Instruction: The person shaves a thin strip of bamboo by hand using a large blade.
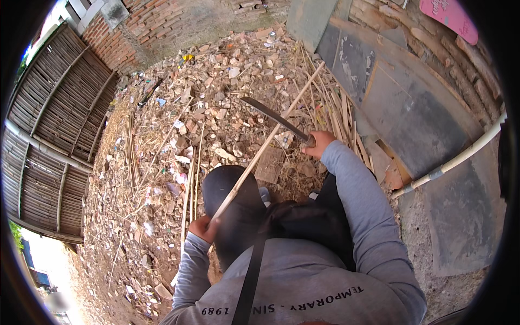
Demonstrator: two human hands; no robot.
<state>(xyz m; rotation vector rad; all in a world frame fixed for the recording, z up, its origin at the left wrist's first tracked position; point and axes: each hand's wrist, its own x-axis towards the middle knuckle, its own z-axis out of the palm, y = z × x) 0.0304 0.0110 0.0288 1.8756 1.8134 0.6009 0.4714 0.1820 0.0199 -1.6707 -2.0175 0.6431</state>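
A long pale bamboo strip [253, 161] slants up and to the right across my left thigh. Its near end is in my left hand [203, 229], which is closed around it. My right hand [320, 144] grips the handle of a machete, whose dark blade [265, 111] points up and to the left. Blade and strip cross near the strip's upper half; whether the edge bites into it I cannot tell. Below the crossing a flat brown block [270, 165] lies on the ground by my feet.
Rubble and dry straw cover the ground [216, 103]. More bamboo strips [338, 116] lie at right, others [192, 184] by my left knee. Dark boards [417, 114] lean at right beside a pole [449, 157]. A bamboo-slat wall [49, 130] stands left, a brick wall [162, 27] behind.
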